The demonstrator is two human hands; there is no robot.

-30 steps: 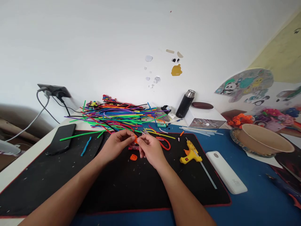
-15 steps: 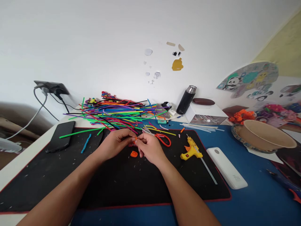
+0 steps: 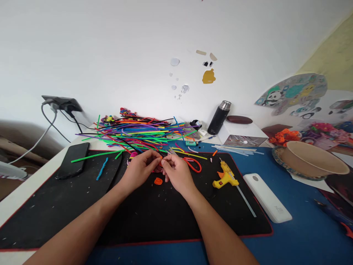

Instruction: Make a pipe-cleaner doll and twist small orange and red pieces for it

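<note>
My left hand [image 3: 142,169] and my right hand [image 3: 176,172] meet fingertip to fingertip above the black mat [image 3: 68,206]. Both pinch one small orange piece [image 3: 160,158] between thumb and fingers. A second orange curled piece [image 3: 158,180] lies on the mat just below the hands. Red-handled scissors [image 3: 193,164] lie right beside my right hand. Behind the hands spreads a big pile of coloured pipe cleaners [image 3: 138,134].
A yellow glue gun [image 3: 224,176] and a white power bank [image 3: 267,197] lie to the right. A black phone [image 3: 73,165] and a blue strip [image 3: 102,169] lie left. A black flask [image 3: 219,117], a white box [image 3: 241,134] and a paper bowl [image 3: 314,158] stand at the back right.
The hands have stayed together on the small orange piece, with only slight finger movement. The view has shifted a little.
</note>
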